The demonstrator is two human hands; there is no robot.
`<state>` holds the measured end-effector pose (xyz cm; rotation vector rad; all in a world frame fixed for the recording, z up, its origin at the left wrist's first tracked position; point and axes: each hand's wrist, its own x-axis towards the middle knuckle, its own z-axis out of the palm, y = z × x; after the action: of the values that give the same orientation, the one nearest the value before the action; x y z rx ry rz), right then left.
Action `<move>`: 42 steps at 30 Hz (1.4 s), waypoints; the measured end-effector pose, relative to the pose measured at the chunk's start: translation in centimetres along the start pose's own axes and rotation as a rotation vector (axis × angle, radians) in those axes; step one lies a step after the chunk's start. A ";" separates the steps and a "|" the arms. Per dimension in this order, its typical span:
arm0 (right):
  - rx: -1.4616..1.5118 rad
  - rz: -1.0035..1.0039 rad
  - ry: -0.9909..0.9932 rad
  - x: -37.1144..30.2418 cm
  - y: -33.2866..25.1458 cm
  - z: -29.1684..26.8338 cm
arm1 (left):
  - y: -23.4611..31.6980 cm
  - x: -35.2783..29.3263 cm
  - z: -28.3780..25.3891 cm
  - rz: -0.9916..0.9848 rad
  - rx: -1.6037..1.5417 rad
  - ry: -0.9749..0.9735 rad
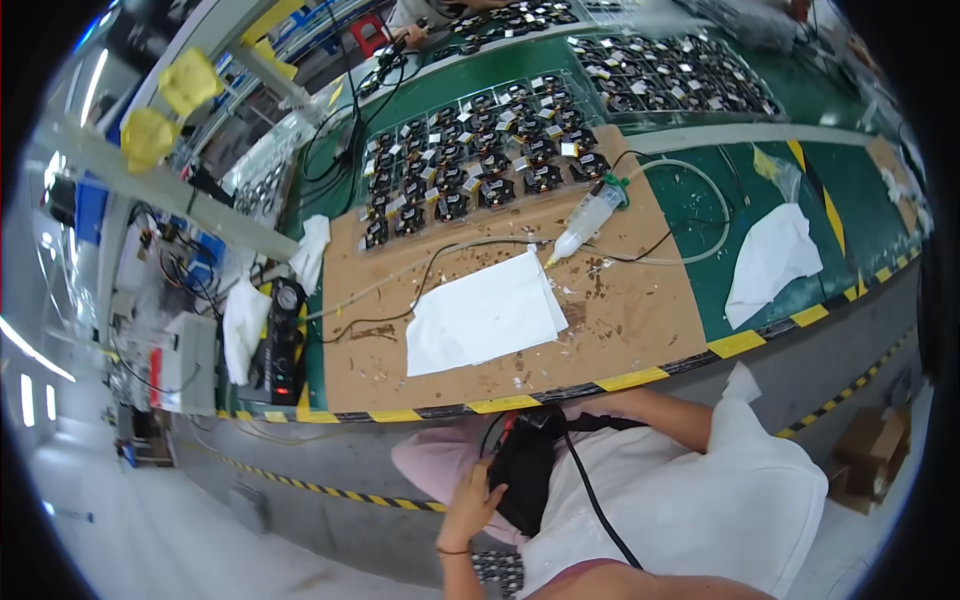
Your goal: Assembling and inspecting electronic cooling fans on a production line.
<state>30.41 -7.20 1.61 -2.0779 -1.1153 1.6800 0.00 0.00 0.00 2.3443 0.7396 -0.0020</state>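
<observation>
I sit at the workbench with both hands low, by its front edge. In my lap lies a soft black pouch-like thing, with a black cable running down over my white garment. My left hand grips the pouch's left side, fingers curled at its edge. A bit of red and black shows at the pouch's top, too small to name. My right forearm reaches in from the right toward that top end; its hand is mostly hidden by the table edge, and its fingers do not show.
On the brown board lie white paper sheets and a glue syringe with a hose. Clear trays of small black parts stand behind. A black control box sits left, a white cloth right.
</observation>
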 end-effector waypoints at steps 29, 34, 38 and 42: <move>0.102 -0.058 1.418 -0.2 -3.4 -11.4 | 5.7 14.3 -14.5 0.134 -0.088 0.159; 0.534 -0.245 1.466 0.2 -4.3 -8.8 | 3.2 14.0 -15.4 0.212 -0.072 0.158; 0.350 -0.158 1.543 0.2 -6.3 -7.9 | 1.2 14.3 -17.0 0.233 0.026 0.156; 0.166 -0.147 1.766 -0.7 -4.6 -6.8 | 1.0 14.9 -17.0 0.357 0.015 0.174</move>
<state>34.77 -2.77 7.10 -2.1134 -0.3688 -0.4108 9.77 17.23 10.92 2.4811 0.3927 0.3567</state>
